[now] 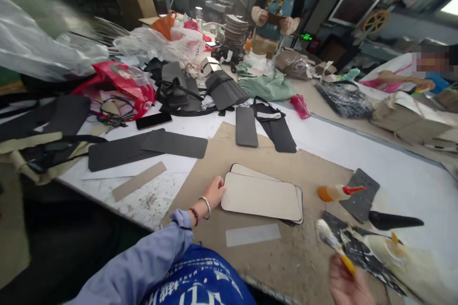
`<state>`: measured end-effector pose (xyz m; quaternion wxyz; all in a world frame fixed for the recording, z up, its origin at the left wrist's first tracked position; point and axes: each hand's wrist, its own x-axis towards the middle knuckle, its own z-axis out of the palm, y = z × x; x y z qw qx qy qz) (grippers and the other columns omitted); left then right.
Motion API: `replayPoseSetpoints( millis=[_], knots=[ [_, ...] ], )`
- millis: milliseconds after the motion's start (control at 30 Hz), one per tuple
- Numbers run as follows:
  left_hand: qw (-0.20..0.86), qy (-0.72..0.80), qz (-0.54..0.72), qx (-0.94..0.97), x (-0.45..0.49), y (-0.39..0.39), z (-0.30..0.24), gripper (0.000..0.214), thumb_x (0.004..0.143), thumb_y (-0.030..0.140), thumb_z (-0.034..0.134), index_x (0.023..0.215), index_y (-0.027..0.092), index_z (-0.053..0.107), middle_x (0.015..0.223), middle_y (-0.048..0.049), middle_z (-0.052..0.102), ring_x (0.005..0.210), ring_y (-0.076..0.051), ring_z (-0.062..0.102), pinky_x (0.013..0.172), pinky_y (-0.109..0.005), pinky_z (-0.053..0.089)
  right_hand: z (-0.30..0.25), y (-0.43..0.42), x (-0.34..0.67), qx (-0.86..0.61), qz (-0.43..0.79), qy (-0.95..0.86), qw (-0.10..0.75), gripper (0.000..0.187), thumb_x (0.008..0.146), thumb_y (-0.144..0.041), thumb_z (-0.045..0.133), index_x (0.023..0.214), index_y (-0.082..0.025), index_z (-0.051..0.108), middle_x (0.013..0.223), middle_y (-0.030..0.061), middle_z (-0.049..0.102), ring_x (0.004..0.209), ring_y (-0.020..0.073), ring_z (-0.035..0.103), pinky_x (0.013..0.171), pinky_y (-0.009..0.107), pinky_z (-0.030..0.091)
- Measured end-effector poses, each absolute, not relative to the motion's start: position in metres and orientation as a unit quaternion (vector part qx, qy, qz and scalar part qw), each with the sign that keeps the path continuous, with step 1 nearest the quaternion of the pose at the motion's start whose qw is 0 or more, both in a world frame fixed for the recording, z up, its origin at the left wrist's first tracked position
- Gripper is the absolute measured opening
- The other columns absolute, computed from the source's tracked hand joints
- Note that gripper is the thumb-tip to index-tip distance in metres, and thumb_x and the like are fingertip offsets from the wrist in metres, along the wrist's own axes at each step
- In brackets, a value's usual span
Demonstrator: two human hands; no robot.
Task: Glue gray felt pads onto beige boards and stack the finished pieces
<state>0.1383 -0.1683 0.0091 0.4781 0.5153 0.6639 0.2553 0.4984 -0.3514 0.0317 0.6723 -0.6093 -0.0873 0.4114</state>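
My left hand (215,191) has its fingers closed on the left edge of a beige rounded panel (263,197), the top one of a small stack with dark edges lying on brown board. In my right hand (348,282), at the lower right, is a glue brush (331,238) with a yellow handle and whitish, coated bristles. The brush head is near a dark, glue-smeared sheet (372,248). Below the stack lies a pale translucent strip (253,235). A bottle with orange contents and a red tip (332,193) rests to the right of the panels.
Dark grey panels (179,143) and a phone (153,120) lie at the left. A black-handled tool (395,220) and a glue container (390,252) are at the right. Bags and stacked pieces crowd the back. Two other people (277,9) are beyond the table.
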Motion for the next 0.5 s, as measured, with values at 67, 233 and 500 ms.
replayPoseSetpoints(
  millis=[67,233,500],
  knots=[
    [0.509,0.649,0.251,0.506,0.133,-0.171,0.008,0.016,0.067,0.009,0.048,0.06,0.019,0.038,0.053,0.0079,0.037,0.054,-0.009,0.036,0.053,-0.02,0.03,0.03,-0.319,0.443,-0.589,0.465,-0.024,0.66,0.021,0.058,-0.028,0.074,0.073,-0.016,0.064,0.07,0.0022,0.067,0.062,0.012,0.063,0.056,0.019,0.056],
    [0.583,0.606,0.239,0.486,0.126,-0.174,0.003,0.014,0.066,0.007,0.046,0.064,0.019,0.039,0.053,0.0075,0.042,0.051,-0.009,0.044,0.047,-0.019,0.035,0.041,-0.246,0.318,-0.571,0.478,-0.084,0.662,0.035,0.055,-0.033,0.078,0.079,-0.015,0.059,0.078,0.0003,0.067,0.072,0.012,0.064,0.068,0.021,0.056],
    [0.606,0.583,0.244,0.484,0.118,-0.17,0.004,0.015,0.064,0.004,0.045,0.061,0.018,0.04,0.05,0.0073,0.039,0.051,-0.009,0.044,0.045,-0.018,0.035,0.032,-0.221,0.29,-0.636,0.388,-0.186,0.64,0.043,0.059,-0.043,0.072,0.087,-0.015,0.054,0.077,-0.0012,0.064,0.069,0.0123,0.063,0.068,0.026,0.055]
  ],
)
